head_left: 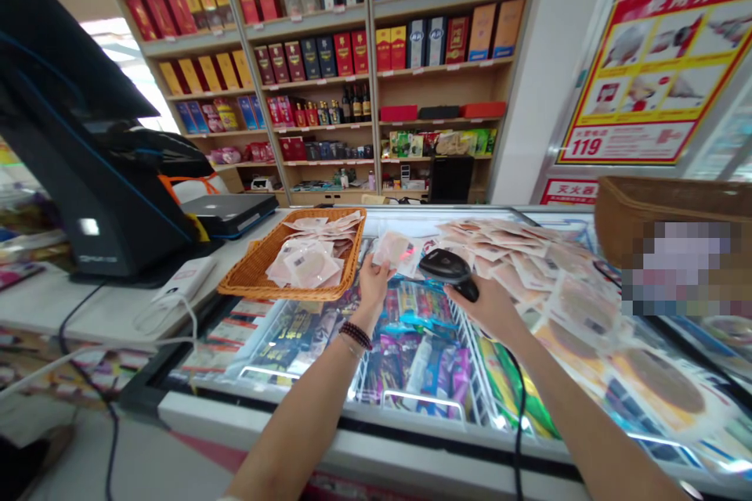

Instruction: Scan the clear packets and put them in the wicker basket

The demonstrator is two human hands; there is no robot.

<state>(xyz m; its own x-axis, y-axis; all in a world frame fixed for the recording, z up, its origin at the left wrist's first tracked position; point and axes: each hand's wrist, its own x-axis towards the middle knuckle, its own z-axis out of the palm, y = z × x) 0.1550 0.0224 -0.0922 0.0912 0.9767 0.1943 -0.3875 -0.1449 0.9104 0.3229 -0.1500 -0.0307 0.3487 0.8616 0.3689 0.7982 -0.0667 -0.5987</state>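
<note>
My left hand (374, 282), with a beaded bracelet on its wrist, pinches a small clear packet (398, 250) above the glass freezer top. A red light spot shows on that packet. My right hand (479, 301) is wrapped round a black handheld scanner (445, 266), its head pointing left toward the packet, a short gap between them. Left of my hands, an orange wicker basket (250, 270) holds several similar packets (311, 262). Many more packets (529, 250) lie spread over the glass to the right.
Wrapped ice creams (417, 368) show under the glass. A black monitor stand (117, 196), a flat black device (229, 211) and a white device with a cable (185, 278) stand left. A brown basket (663, 200) is at right. Shelves of boxes (334, 55) rise behind.
</note>
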